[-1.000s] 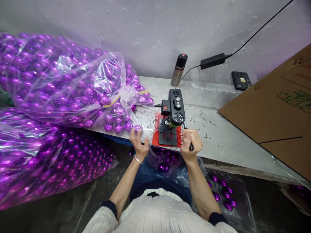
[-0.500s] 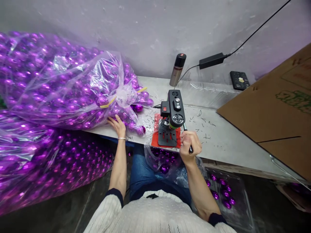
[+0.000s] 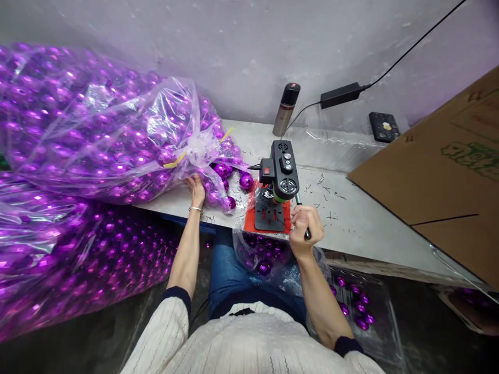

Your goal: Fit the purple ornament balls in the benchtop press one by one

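Note:
A small black bench press machine (image 3: 279, 182) stands on a red mat at the front edge of the white table (image 3: 351, 218). My right hand (image 3: 306, 228) is closed round its black lever handle. My left hand (image 3: 196, 188) reaches left into the mouth of a big clear plastic bag (image 3: 101, 135) full of shiny purple ornament balls; its fingertips are hidden among the balls. A few loose purple balls (image 3: 245, 181) lie beside the machine.
A second large bag of purple balls (image 3: 70, 259) lies on the floor at left. A smaller bag of balls (image 3: 265, 254) sits at my lap, a tray of balls (image 3: 354, 306) at lower right. Cardboard (image 3: 440, 171), a flask (image 3: 286, 101), a power adapter (image 3: 341, 95).
My left hand left the machine, swung left and pushed into the bag of balls. The right hand stayed on the lever.

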{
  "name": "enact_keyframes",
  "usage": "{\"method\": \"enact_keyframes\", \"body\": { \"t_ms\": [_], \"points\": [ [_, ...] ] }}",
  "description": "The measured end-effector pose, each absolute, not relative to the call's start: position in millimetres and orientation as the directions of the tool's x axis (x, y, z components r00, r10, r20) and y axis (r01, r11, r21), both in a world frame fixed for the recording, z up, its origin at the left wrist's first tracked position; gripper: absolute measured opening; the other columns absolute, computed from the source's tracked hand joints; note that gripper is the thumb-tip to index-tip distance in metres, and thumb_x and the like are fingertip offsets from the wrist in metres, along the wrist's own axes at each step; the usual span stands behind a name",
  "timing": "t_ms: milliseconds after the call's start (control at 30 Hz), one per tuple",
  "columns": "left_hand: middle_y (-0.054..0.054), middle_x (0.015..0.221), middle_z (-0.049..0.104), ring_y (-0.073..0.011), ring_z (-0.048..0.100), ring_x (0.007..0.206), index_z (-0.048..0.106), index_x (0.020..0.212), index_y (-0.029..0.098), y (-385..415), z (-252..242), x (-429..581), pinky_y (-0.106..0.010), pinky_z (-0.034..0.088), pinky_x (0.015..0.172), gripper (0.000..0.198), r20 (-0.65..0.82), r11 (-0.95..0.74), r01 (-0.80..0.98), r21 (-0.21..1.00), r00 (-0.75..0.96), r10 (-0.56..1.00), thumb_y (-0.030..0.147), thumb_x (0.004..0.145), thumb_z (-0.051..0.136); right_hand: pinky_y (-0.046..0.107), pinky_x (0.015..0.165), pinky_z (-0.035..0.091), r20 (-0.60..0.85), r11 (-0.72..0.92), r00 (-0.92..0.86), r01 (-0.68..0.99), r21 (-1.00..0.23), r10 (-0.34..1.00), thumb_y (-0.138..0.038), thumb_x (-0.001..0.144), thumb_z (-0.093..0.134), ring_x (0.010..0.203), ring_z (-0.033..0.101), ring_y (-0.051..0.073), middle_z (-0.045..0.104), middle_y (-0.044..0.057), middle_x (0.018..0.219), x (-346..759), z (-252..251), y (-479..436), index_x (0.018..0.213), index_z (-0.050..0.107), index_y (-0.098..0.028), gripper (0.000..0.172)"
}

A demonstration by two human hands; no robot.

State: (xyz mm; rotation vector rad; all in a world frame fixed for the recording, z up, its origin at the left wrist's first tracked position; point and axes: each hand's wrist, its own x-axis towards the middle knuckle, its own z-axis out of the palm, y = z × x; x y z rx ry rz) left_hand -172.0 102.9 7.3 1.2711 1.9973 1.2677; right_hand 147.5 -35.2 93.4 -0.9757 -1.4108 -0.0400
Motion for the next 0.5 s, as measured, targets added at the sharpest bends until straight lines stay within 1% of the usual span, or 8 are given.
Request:
{"method": "enact_keyframes", "body": {
  "t_ms": [100, 133, 200, 267, 300, 367, 433, 500],
  "points": [
    [-0.022, 0.172, 0.028, -0.0305, 0.019, 0.164, 0.028, 0.164, 0.008, 85.0, 14.5, -179.2, -0.05, 0.012, 0.135, 0.074, -0.014, 0.237, 0.404, 0.884, -0.482, 0.876, 0.054, 0.106, 0.037, 0.034, 0.064, 0.046, 0.82, 0.622, 0.215, 0.558, -0.548, 0.53, -0.018, 0.101, 0.046, 0.069, 0.063, 0.017, 0.059, 0.0, 0.067, 148.8, 91.7, -35.9, 0.069, 0.053, -0.023, 0.033],
    [-0.022, 0.171, 0.032, -0.0314, 0.025, 0.162, 0.031, 0.163, 0.007, 75.7, 16.6, -179.3, -0.049, 0.015, 0.135, 0.075, -0.01, 0.239, 0.399, 0.885, -0.498, 0.867, 0.055, 0.106, 0.039, 0.033, 0.064, 0.046, 0.82, 0.625, 0.211, 0.556, -0.548, 0.531, -0.018, 0.101, 0.047, 0.069, 0.063, 0.017, 0.059, 0.0, 0.067, 149.1, 91.2, -36.1, 0.07, 0.053, -0.023, 0.032],
    [-0.023, 0.17, 0.034, -0.0312, 0.032, 0.16, 0.033, 0.162, 0.006, 53.9, 19.9, -173.1, -0.045, 0.021, 0.134, 0.074, 0.095, 0.192, 0.42, 0.887, -0.573, 0.814, 0.055, 0.106, 0.038, 0.033, 0.065, 0.046, 0.823, 0.635, 0.208, 0.547, -0.546, 0.528, -0.016, 0.1, 0.047, 0.07, 0.063, 0.016, 0.06, -0.001, 0.069, 149.5, 90.6, -36.2, 0.071, 0.053, -0.023, 0.03],
    [-0.022, 0.171, 0.032, -0.0294, 0.031, 0.161, 0.033, 0.161, 0.007, 31.6, 22.6, -156.8, -0.043, 0.024, 0.134, 0.072, 0.313, 0.077, 0.523, 0.849, -0.616, 0.723, 0.054, 0.106, 0.037, 0.032, 0.066, 0.046, 0.825, 0.644, 0.208, 0.537, -0.545, 0.525, -0.014, 0.099, 0.048, 0.07, 0.063, 0.016, 0.061, -0.001, 0.071, 149.7, 90.3, -36.1, 0.072, 0.054, -0.023, 0.029],
    [-0.022, 0.17, 0.034, -0.0286, 0.031, 0.161, 0.035, 0.16, 0.008, 21.9, 24.5, -145.4, -0.043, 0.025, 0.133, 0.07, 0.442, 0.001, 0.606, 0.795, -0.581, 0.684, 0.052, 0.106, 0.038, 0.032, 0.066, 0.046, 0.826, 0.648, 0.208, 0.532, -0.545, 0.524, -0.013, 0.099, 0.047, 0.07, 0.063, 0.015, 0.061, -0.001, 0.071, 149.6, 90.2, -36.0, 0.072, 0.053, -0.023, 0.029],
    [-0.02, 0.159, 0.051, -0.0283, 0.043, 0.154, 0.05, 0.152, 0.012, 8.7, 30.7, -118.9, -0.044, 0.031, 0.128, 0.058, 0.621, -0.167, 0.762, 0.625, -0.357, 0.698, 0.047, 0.106, 0.041, 0.032, 0.066, 0.045, 0.828, 0.654, 0.203, 0.528, -0.542, 0.522, -0.013, 0.099, 0.047, 0.07, 0.062, 0.015, 0.061, 0.0, 0.072, 149.6, 90.2, -35.8, 0.072, 0.053, -0.023, 0.029],
    [-0.016, 0.137, 0.071, -0.0274, 0.061, 0.137, 0.065, 0.136, 0.017, 6.6, 41.4, -92.8, -0.045, 0.039, 0.12, 0.043, 0.607, -0.284, 0.832, 0.477, -0.078, 0.791, 0.039, 0.107, 0.042, 0.032, 0.066, 0.045, 0.828, 0.655, 0.199, 0.528, -0.541, 0.524, -0.012, 0.098, 0.048, 0.07, 0.062, 0.015, 0.062, 0.0, 0.072, 149.6, 90.4, -35.8, 0.072, 0.054, -0.023, 0.029],
    [-0.014, 0.123, 0.077, -0.0268, 0.069, 0.122, 0.071, 0.126, 0.019, 15.4, 56.1, -72.2, -0.043, 0.044, 0.109, 0.038, 0.459, -0.248, 0.886, 0.393, 0.045, 0.887, 0.033, 0.108, 0.041, 0.032, 0.066, 0.045, 0.827, 0.656, 0.195, 0.526, -0.541, 0.527, -0.012, 0.098, 0.048, 0.07, 0.062, 0.016, 0.062, 0.0, 0.072, 149.7, 91.1, -36.1, 0.073, 0.054, -0.023, 0.028]
  ]
}}
